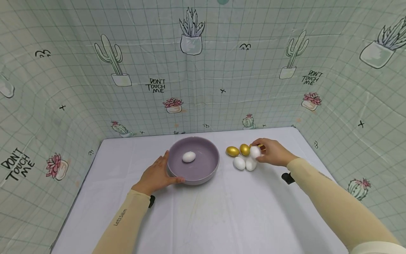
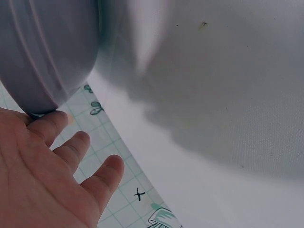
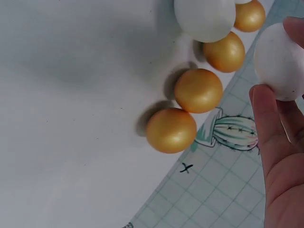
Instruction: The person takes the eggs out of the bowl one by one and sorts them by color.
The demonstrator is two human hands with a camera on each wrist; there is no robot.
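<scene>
My right hand point(image 1: 275, 152) pinches a white egg point(image 1: 255, 152) between thumb and fingertips; in the right wrist view that egg point(image 3: 280, 62) is off the table. Below and beside it on the table lie two white eggs point(image 1: 239, 163) and several gold eggs point(image 1: 233, 151), some partly hidden by the hand. The right wrist view shows the gold eggs point(image 3: 198, 90) in a row. My left hand point(image 1: 156, 176) rests against the left side of a purple bowl point(image 1: 209, 169), fingers spread and thumb along its near side. Inside the bowl lies one white egg point(image 1: 189, 157).
A white cloth covers the table point(image 1: 203, 218). Behind and at both sides stands a grid-patterned curtain point(image 1: 215, 70) with printed cacti. The bowl stands left of the egg group, with a short gap between them.
</scene>
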